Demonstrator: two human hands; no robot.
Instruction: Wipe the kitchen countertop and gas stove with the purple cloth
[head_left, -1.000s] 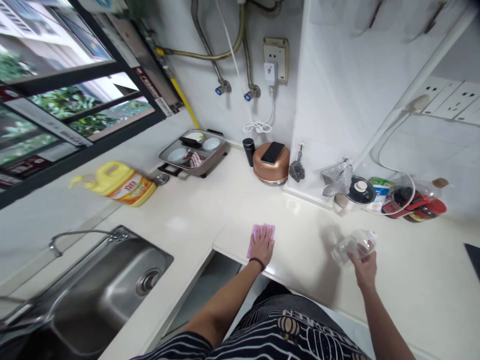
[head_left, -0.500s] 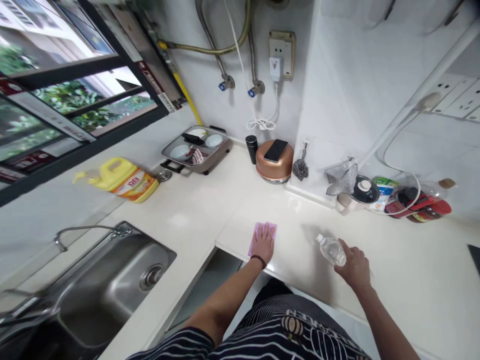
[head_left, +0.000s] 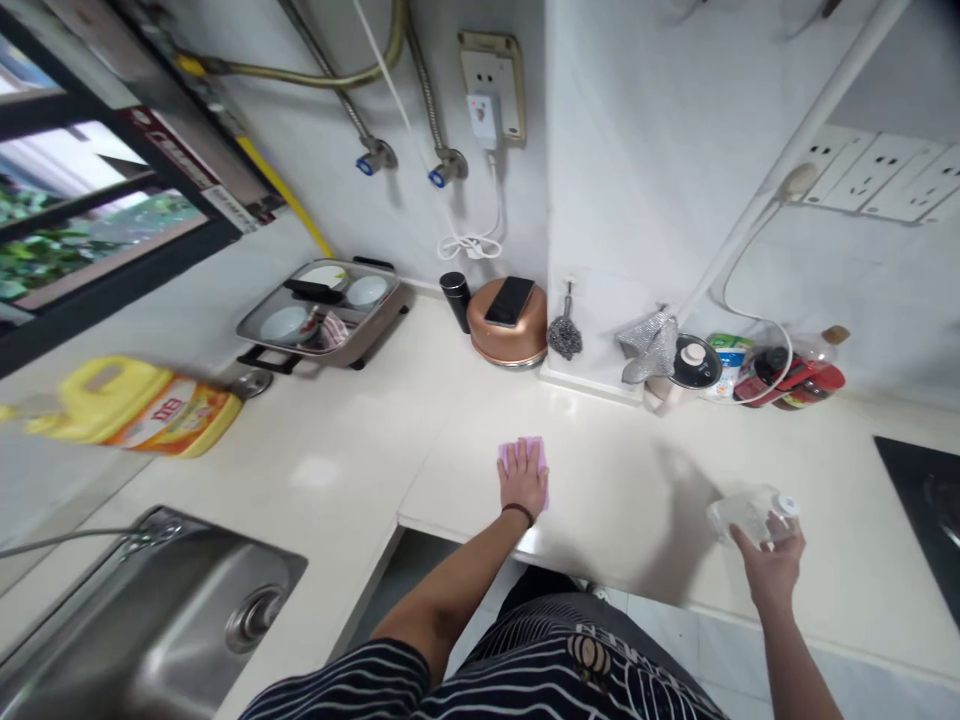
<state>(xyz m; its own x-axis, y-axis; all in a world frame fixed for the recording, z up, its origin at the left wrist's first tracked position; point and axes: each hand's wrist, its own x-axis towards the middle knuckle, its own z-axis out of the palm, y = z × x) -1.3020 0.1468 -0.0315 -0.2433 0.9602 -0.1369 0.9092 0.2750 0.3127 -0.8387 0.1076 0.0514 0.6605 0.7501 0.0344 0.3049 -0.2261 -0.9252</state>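
Observation:
My left hand (head_left: pixel 523 478) lies flat, fingers spread, on a small pink cloth (head_left: pixel 537 450) on the white countertop (head_left: pixel 615 490) near its front edge. A dark band circles that wrist. Off to the right, my right hand (head_left: pixel 771 560) is closed round a clear plastic bottle (head_left: pixel 746 510) with a white cap, held on its side just above the counter. The bottle is somewhat blurred.
A steel sink (head_left: pixel 150 620) sits at the lower left with a yellow detergent jug (head_left: pixel 127 405) behind it. At the back stand a tray of dishes (head_left: pixel 322 310), a black cup (head_left: pixel 455 300), a copper pot (head_left: pixel 510 335) with a phone on it, a scrubber (head_left: pixel 564 335), jars (head_left: pixel 787 375). A black hob (head_left: pixel 926 500) lies far right.
My right hand has swung the bottle to the right, away from the cloth, cap now pointing right. The left hand stays on the pink cloth. The view has shifted rightward.

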